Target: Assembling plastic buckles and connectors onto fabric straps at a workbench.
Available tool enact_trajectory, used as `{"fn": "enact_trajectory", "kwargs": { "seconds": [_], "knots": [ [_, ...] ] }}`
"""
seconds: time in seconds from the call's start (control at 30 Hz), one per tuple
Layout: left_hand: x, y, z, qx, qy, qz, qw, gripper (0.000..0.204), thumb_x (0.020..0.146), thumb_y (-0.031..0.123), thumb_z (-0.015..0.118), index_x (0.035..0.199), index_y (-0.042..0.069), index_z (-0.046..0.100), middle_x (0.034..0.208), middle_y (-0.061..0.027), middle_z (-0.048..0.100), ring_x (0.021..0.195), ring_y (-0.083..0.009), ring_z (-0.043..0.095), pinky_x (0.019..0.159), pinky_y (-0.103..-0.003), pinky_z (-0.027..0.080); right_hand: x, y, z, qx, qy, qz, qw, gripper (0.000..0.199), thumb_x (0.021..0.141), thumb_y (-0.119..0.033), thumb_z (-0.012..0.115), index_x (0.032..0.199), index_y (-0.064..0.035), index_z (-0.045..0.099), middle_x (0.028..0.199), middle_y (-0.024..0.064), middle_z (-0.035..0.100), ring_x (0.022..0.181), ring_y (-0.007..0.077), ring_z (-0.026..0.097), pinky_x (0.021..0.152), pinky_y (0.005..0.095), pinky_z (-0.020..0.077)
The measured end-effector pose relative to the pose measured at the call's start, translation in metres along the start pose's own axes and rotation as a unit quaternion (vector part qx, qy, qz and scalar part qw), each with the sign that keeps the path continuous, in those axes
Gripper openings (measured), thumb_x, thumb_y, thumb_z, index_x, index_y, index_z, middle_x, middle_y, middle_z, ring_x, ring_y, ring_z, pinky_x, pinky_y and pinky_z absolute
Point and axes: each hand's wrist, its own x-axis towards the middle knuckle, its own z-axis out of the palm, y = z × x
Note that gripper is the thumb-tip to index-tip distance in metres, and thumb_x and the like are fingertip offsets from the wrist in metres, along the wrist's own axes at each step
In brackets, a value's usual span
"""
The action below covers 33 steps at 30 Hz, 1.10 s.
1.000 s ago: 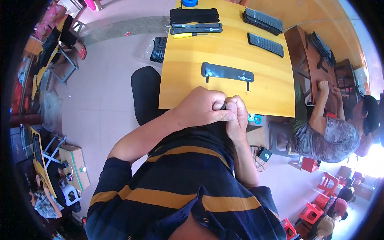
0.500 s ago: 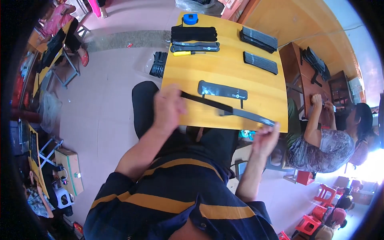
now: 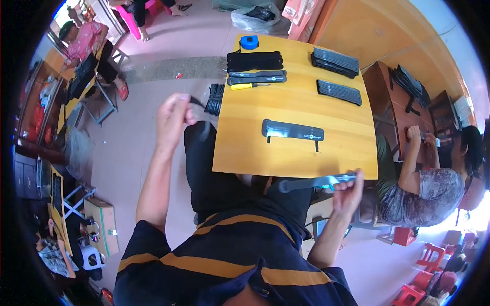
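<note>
My left hand (image 3: 175, 116) is raised past the table's left edge, its fingers closed on a black strap (image 3: 196, 101) whose loose end blurs with motion. Beyond the table's near right corner, my right hand (image 3: 349, 193) pinches one end of a dark grey flat strip (image 3: 311, 182), which points left over my lap. The strap and the strip are apart. Between the hands, on the yellow table (image 3: 240, 137), lies a dark flat band (image 3: 292, 130) with rounded ends and two short black tabs under it.
At the table's back left are a blue tape measure (image 3: 249, 42), a black folded bundle (image 3: 254, 61), grey bands (image 3: 256, 77) and a yellow-handled screwdriver (image 3: 243, 86). Two stacks of dark strips (image 3: 335, 62) (image 3: 339, 92) lie at the right. A co-worker (image 3: 434, 188) sits on my right.
My hands have moved apart, and the black strap has come away from the grey strip. The left hand went left and up; the right went slightly down. The view shifted a little.
</note>
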Motion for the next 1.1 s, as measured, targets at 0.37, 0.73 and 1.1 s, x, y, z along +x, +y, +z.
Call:
{"fn": "enact_trajectory", "kwargs": {
  "seconds": [0.37, 0.73, 1.1],
  "knots": [
    [0.058, 0.005, 0.102, -0.195, -0.144, 0.021, 0.97, 0.03, 0.108, 0.034, 0.055, 0.102, 0.006, 0.065, 0.088, -0.0038, 0.071, 0.066, -0.0087, 0.064, 0.06, -0.023, 0.052, -0.042, 0.056, 0.031, -0.118, -0.067, 0.087, 0.987, 0.03, 0.11, -0.036, 0.052, 0.095, -0.0103, 0.056, 0.067, -0.0002, 0.057, 0.057, 0.0126, 0.058, 0.055, 0.0288, 0.054],
    [0.056, -0.115, 0.076, 0.202, -0.085, -0.033, 0.975, 0.035, 0.1, 0.028, 0.062, 0.074, 0.005, 0.065, 0.065, -0.0041, 0.065, 0.051, -0.0126, 0.058, 0.048, -0.031, 0.044, -0.041, 0.056, 0.033, -0.128, -0.062, 0.095, 0.985, 0.03, 0.111, -0.035, 0.052, 0.092, -0.0114, 0.055, 0.067, -0.0007, 0.056, 0.059, 0.0123, 0.059, 0.056, 0.0276, 0.053],
    [-0.012, -0.054, 0.062, 0.154, -0.11, -0.018, 0.982, 0.014, 0.091, 0.019, 0.075, 0.096, 0.007, 0.07, 0.073, 0.0002, 0.066, 0.072, -0.0062, 0.062, 0.063, -0.027, 0.05, -0.04, 0.066, 0.049, -0.105, -0.127, 0.125, 0.978, 0.031, 0.112, -0.031, 0.05, 0.09, -0.0095, 0.054, 0.069, 0.002, 0.057, 0.06, 0.0138, 0.059, 0.059, 0.0297, 0.0544]
  ]
}}
